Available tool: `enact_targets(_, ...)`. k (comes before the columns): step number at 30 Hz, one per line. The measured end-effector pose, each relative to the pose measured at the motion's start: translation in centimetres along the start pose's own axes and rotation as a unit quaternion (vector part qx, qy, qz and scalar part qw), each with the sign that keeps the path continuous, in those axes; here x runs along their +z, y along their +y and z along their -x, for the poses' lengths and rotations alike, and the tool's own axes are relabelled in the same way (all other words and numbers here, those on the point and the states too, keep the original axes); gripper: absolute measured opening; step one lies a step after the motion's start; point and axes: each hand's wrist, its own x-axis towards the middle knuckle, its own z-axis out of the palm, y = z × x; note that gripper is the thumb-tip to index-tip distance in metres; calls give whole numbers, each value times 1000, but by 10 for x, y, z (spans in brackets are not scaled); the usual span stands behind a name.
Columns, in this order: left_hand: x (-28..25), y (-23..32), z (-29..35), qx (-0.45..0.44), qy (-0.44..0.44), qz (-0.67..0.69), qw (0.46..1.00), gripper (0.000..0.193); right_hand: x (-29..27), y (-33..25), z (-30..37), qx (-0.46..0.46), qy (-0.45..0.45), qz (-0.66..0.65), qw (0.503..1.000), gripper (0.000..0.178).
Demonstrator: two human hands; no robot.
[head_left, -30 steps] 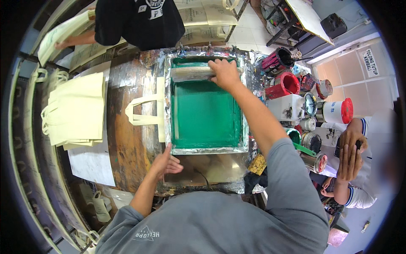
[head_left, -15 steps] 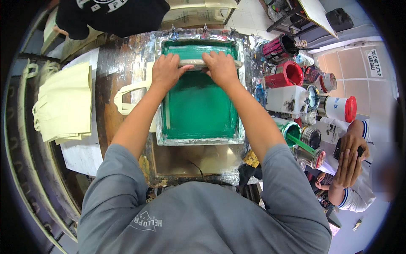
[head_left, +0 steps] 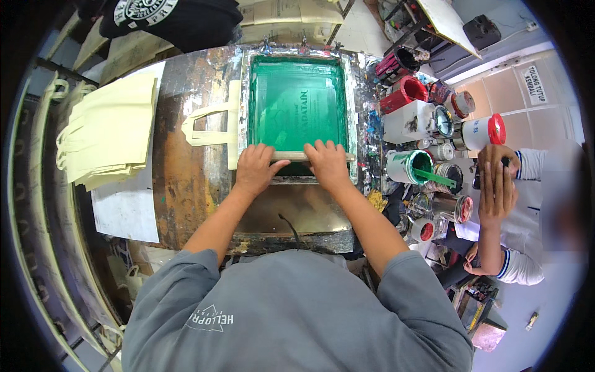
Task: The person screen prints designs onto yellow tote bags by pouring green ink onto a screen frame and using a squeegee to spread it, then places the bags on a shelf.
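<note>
A screen-printing frame [head_left: 350, 118] lies flat on the stained table, its mesh [head_left: 279, 105] coated in green ink with darker lettering showing through. Across its near end rests a long squeegee [head_left: 290, 156]. My left hand [head_left: 254, 170] grips the left part of the squeegee, thumb stretched along it. Toward its other end, my right hand [head_left: 328, 165] is closed on it too. Out from under the frame's left side sticks a pale yellow tote bag [head_left: 233, 127] with its handle loop spread on the table. The frame hides the rest of this bag.
Stacked pale yellow bags [head_left: 114, 124] lie on a white board [head_left: 127, 214] at left. Ink cans crowd the right, including a green one [head_left: 403, 167] with a green stirring stick. A person at right has hands [head_left: 496, 186] around a dark device; a black-shirted person [head_left: 173, 25] stands beyond the table.
Both hands have drawn the squeegee from the frame's far end to its near end. Lettering now shows in the green mesh. The view has shifted slightly.
</note>
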Motion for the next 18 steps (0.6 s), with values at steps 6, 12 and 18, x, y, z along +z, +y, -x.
enact_targets(6,-24,-26,78,-142,3,-30,989,79,-6,-24,32,23,-3,-5,1000,50)
enact_targets(12,-13,-46,104,-135,18,-36,990,81,-11,-30,42,42,11,1,999,47)
enact_targets(18,-84,6,26,-287,143,305,897,63,-124,-38,6,36,162,-12,986,50)
